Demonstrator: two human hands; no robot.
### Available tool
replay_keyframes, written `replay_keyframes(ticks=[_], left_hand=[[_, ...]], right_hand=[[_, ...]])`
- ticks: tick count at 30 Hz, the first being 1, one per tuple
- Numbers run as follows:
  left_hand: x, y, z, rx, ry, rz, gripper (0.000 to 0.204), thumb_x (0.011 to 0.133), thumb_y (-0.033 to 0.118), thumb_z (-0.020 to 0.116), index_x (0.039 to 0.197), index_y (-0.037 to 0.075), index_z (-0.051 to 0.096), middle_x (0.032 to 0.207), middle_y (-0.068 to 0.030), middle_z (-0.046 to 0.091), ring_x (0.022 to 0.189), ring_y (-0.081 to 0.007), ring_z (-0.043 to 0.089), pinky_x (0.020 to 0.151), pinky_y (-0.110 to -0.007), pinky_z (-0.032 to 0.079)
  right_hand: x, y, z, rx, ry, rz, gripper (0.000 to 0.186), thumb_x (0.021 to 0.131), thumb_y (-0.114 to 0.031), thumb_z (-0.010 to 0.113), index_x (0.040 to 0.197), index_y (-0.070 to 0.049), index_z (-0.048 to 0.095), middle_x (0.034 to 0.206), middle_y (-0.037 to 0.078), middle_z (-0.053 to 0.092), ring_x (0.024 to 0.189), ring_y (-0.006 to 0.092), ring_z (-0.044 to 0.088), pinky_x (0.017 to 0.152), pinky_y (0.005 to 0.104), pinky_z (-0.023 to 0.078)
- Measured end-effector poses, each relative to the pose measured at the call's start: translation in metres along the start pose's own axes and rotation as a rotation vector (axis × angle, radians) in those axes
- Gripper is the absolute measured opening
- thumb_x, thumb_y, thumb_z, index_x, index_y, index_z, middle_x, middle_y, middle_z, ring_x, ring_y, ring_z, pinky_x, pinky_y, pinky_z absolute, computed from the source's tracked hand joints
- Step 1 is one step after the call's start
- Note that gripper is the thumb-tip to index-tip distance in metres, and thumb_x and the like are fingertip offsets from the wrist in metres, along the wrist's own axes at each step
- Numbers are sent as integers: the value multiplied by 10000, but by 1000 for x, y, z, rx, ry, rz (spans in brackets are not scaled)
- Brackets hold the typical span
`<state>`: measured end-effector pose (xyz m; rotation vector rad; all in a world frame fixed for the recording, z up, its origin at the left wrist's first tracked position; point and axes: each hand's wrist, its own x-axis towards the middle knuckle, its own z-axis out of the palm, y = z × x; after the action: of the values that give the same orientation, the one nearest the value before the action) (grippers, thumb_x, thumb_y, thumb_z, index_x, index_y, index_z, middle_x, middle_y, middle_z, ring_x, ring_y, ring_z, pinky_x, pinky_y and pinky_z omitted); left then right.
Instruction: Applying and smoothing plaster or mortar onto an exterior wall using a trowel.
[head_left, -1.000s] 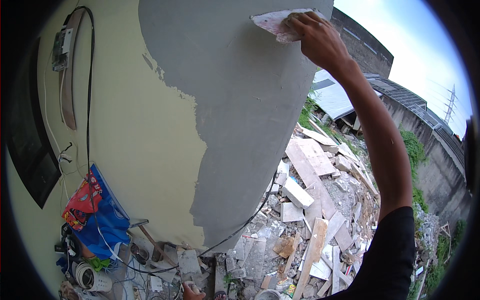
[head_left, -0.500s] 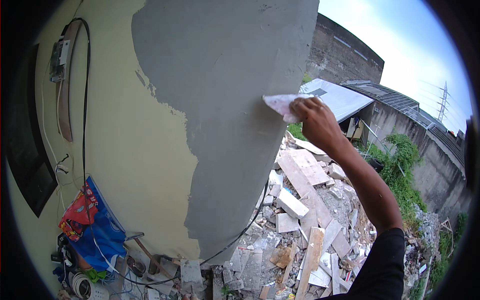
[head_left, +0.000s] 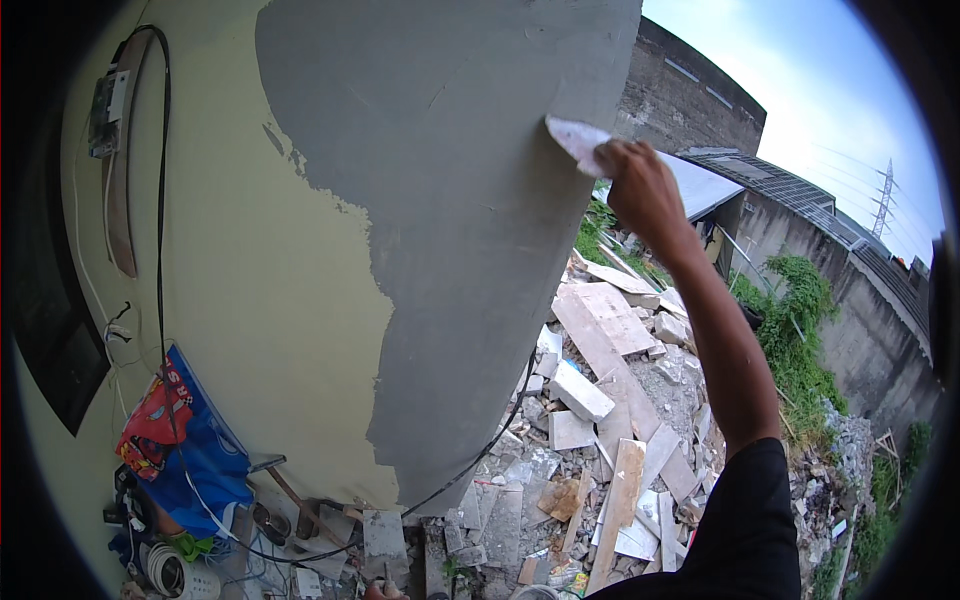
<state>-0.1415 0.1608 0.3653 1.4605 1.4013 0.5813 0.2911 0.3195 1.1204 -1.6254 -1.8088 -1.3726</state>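
My right hand [head_left: 640, 175] is closed around a thin, flat, whitish-pink scraper [head_left: 577, 140]. The scraper's edge rests against the grey-coated part of the wall [head_left: 460, 200], close to its right-hand corner. To the left of that wet-looking grey coat, the wall is pale yellow-green [head_left: 280, 330] with a ragged border between the two. At the bottom edge, only the fingers of my left hand [head_left: 384, 591] show, closed on the handle of a broad, grey-smeared putty knife [head_left: 385, 545]. The rest of that hand is cut off.
Broken boards and blocks lie in a rubble heap [head_left: 585, 395] beyond the wall corner. A black cable [head_left: 470, 468] crosses low in front of the wall. At left are a blue-and-red sheet [head_left: 195, 450], a white bucket [head_left: 185, 575] and a wall-mounted electrical box [head_left: 108, 112].
My right hand and the scraper have moved up along the wall's right side, and the scraper is tilted differently. The view has shifted slightly. My left hand still holds the putty knife.
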Motion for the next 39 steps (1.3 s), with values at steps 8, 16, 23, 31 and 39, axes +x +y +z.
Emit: replay_keyframes(ticks=[8,16,23,31,39], left_hand=[[14,1,-11,126,107,116,517,655,297,810,1082,76,623,962,-167,667,905,-354,636,766,-467,507],[0,-16,0,206,174,-12,526,762,349,779,1176,84,593,1120,-193,636,1012,-406,605,817,-502,504],[-44,89,-34,14,41,-124,553,747,285,779,1200,55,561,1078,-176,626,948,-353,615,767,-467,518],[-44,102,-43,-288,0,-175,535,703,138,786,1154,1,533,907,-140,642,758,-251,658,644,-377,541],[-69,170,-56,-276,101,-39,581,742,98,764,1223,-5,455,836,-136,603,587,-190,636,495,-332,527]], right_hand=[[-19,-23,-26,245,24,135,426,739,117,434,1077,21,675,982,268,674,922,411,662,877,496,511],[151,-39,-48,-92,143,10,382,763,90,479,1082,14,674,991,249,688,890,397,684,873,463,535],[24,-108,28,-89,46,-80,159,862,-85,533,978,-19,619,1029,140,645,1022,309,610,787,497,534],[-123,-145,84,-89,-121,-87,346,824,-124,558,1145,4,585,1220,136,554,1080,280,530,904,563,428],[-206,-141,89,396,-383,120,313,779,5,514,1068,-23,628,1109,175,636,1055,355,587,864,471,495]])
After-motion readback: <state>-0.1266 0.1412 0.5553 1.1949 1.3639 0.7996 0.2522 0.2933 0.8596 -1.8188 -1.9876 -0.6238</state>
